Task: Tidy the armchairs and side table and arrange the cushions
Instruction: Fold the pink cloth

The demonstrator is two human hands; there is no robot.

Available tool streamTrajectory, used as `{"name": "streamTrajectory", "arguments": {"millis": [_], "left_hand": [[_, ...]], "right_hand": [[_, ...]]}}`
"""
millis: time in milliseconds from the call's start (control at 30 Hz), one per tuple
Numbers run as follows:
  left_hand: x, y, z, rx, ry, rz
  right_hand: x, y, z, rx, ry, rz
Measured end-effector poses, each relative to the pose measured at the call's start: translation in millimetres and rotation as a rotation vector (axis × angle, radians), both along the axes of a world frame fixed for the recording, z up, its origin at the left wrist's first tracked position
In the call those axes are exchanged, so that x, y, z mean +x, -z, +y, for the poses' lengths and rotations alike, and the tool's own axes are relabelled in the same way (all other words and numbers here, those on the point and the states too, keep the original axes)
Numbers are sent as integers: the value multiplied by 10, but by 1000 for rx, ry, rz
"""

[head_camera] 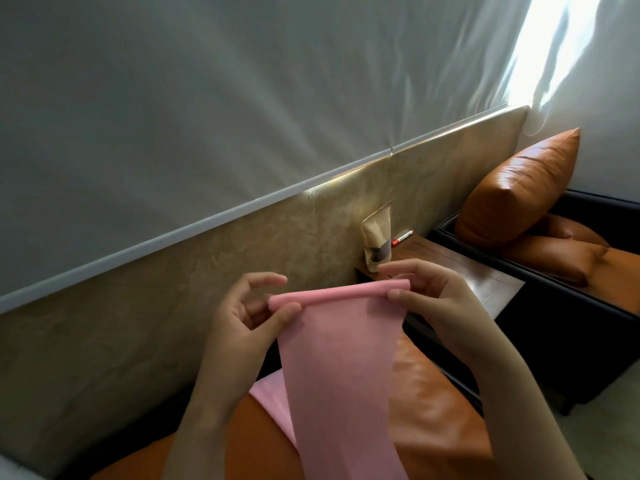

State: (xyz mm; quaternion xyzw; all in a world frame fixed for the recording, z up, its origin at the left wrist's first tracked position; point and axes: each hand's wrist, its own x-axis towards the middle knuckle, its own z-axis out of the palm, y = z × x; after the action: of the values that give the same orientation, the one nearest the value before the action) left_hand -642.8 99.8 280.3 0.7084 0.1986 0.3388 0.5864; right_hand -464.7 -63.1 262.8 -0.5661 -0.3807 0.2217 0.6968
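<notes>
A long pink band point(337, 358) of thin stretchy material hangs in front of me, its top edge rolled into a narrow tube. My left hand point(247, 315) pinches the tube's left end between thumb and fingers. My right hand point(424, 294) pinches its right end. The loose length falls onto the orange leather seat point(436, 403) of the near armchair. The wooden side table point(481, 282) stands just beyond my hands. On the far armchair, an orange leather cushion point(519, 192) leans upright over a second, flatter orange cushion point(557, 259).
A brown paper pouch point(376, 242) stands on the side table's back corner, with a red and white marker point(403, 238) lying behind it. A tan padded wall panel point(207, 271) runs behind the chairs under a white curtain point(242, 98). The far armchair has a black frame point(571, 327).
</notes>
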Motion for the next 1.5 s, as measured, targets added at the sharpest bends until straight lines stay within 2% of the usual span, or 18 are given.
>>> {"name": "streamTrajectory", "arguments": {"millis": [267,600,767,967,1067,1500], "left_hand": [[35,7,13,67,32,-29],[57,-1,-26,-152,118,-109],[48,32,22,-111,125,-126],[28,78,74,-121,158,-89],[66,78,48,-64,93,-25],[132,128,53,30,70,20]], "right_hand": [[-11,-15,13,20,4,-5],[-13,19,28,110,-18,71],[25,39,35,123,-66,132],[21,44,55,49,-43,85],[27,53,79,11,30,48],[68,91,76,-10,48,-2]]}}
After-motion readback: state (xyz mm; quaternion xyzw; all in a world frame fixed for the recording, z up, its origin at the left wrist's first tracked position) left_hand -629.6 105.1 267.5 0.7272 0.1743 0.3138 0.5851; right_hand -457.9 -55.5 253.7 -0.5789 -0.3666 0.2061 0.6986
